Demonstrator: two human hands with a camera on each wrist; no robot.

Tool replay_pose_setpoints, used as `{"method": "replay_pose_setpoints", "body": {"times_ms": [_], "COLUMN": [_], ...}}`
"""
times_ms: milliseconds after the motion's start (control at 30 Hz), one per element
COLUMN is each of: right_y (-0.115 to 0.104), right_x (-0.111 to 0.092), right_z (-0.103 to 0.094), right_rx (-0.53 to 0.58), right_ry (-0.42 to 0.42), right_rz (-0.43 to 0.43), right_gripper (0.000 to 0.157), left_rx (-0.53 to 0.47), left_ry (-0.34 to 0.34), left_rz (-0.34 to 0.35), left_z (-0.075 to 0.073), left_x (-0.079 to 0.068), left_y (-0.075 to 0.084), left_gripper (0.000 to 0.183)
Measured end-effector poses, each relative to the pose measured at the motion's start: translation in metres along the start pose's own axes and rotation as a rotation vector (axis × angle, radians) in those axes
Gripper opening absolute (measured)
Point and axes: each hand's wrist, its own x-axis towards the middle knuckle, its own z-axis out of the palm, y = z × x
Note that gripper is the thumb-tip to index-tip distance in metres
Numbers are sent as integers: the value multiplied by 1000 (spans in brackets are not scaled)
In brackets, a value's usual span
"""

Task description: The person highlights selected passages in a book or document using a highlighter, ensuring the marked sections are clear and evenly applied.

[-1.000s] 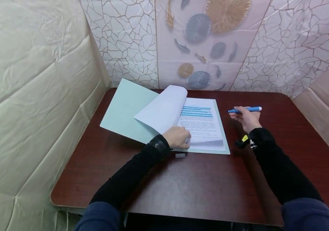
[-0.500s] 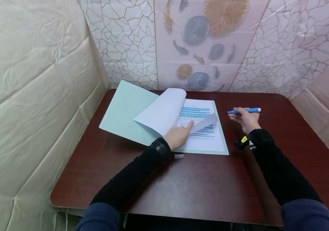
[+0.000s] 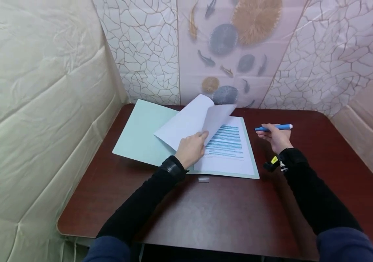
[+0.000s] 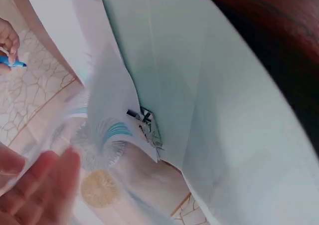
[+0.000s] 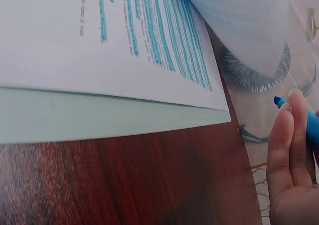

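A pale green folder (image 3: 137, 134) lies spread on the table, a metal clip (image 4: 147, 122) at its spine. My left hand (image 3: 191, 150) pinches a lifted sheet (image 3: 217, 118) that curls up and leftward; in the left wrist view the fingers are blurred. Further left, another turned sheet (image 3: 184, 122) shows its white back. Under the lifted sheet is a printed page (image 3: 225, 160) with many lines marked in blue. To the right of the folder, my right hand (image 3: 277, 139) holds a blue highlighter (image 3: 282, 127), its dark chisel tip (image 5: 277, 100) uncovered and pointing left.
The dark reddish-brown table (image 3: 232, 214) carries a small grey, partly see-through piece (image 3: 203, 179) just before the folder's near edge. A patterned curtain (image 3: 147, 51) hangs behind the table, and a cream quilted cloth (image 3: 42, 127) hangs at the left.
My left hand has picked up the sheet from its lower corner and carried it up and to the left, baring the highlighted page beneath. The right hand with the highlighter stays nearly still.
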Motion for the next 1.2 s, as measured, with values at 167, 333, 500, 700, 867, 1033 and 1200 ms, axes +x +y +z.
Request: {"method": "replay_pose_setpoints", "body": {"times_ms": [167,333,500,700,867,1033,1200], "right_y": [1,0,0,0,2,6,12], "right_x": [1,0,0,-2,0,4,12], "right_z": [3,4,8,14,19,20,19], "right_rx": [1,-10,-10,-5,-9,4,11], "right_ry": [-9,-14,-30,-45,-52,-62,-58], "right_rz": [0,-7,-9,1,8,32,33], "right_gripper": [23,27,32,30,36,23,17], "left_rx": [61,102,87,28,17,154,231], "left_ry": [56,22,-153,-393,-392,-267,-438], "left_rz": [-109,-209,-296,-343,-262,-144,-264], "left_z": [-7,-14,-24,-32,-37,-33,-33], "left_x": [-7,-14,-18,-15,-8,-6,-7], "left_y": [-8,-13,-14,-10,-2,9,11], "left_gripper": [15,32,28,24,17,14,22]}}
